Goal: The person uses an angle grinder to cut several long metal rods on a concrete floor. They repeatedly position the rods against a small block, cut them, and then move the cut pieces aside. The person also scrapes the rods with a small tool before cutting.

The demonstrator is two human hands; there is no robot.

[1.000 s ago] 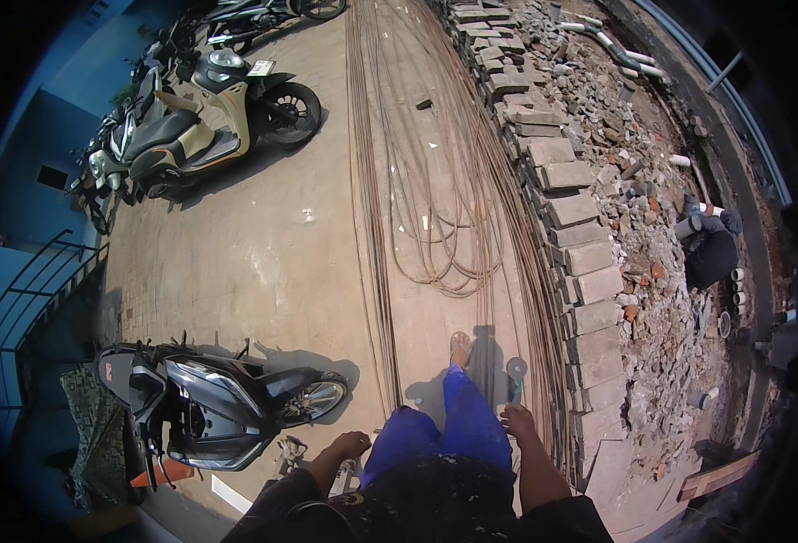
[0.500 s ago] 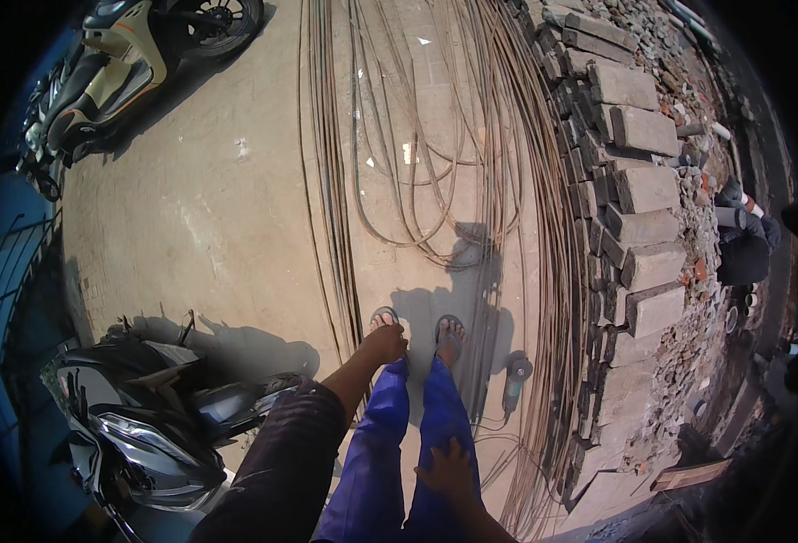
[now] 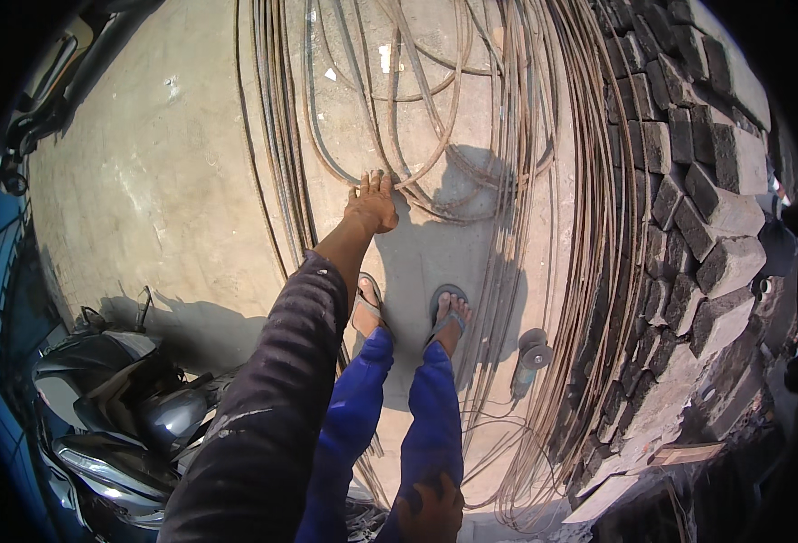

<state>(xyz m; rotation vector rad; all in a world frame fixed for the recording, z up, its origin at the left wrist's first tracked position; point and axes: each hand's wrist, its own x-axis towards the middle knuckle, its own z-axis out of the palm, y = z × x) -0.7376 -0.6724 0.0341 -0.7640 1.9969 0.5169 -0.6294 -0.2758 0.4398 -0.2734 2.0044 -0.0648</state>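
My left hand point(image 3: 373, 206) stretches forward over the ground, fingers spread and pointing away from me. Its fingertips lie at the near curve of a bent steel rebar rod point(image 3: 331, 167); whether they touch it I cannot tell. More rebar loops point(image 3: 449, 215) lie just right of that hand. My right hand point(image 3: 430, 511) rests on the right leg of my blue trousers point(image 3: 435, 407), with its fingers apart and nothing seen in them. Right of my sandalled feet lies an angle grinder point(image 3: 532, 359) with its disc toward the far side.
Long straight rebar point(image 3: 277, 118) runs along the left, and a thicker rebar bundle point(image 3: 589, 226) along the right. Beyond that, paving blocks point(image 3: 720, 217) are stacked. A parked motorbike point(image 3: 127, 425) stands at the near left, another vehicle point(image 3: 55, 90) at the far left. A cable point(image 3: 485, 416) trails from the grinder.
My left hand has moved forward from beside my left foot to the bent rebar, its fingers now spread. My right hand stays on my leg, lower in the picture. The view has shifted.
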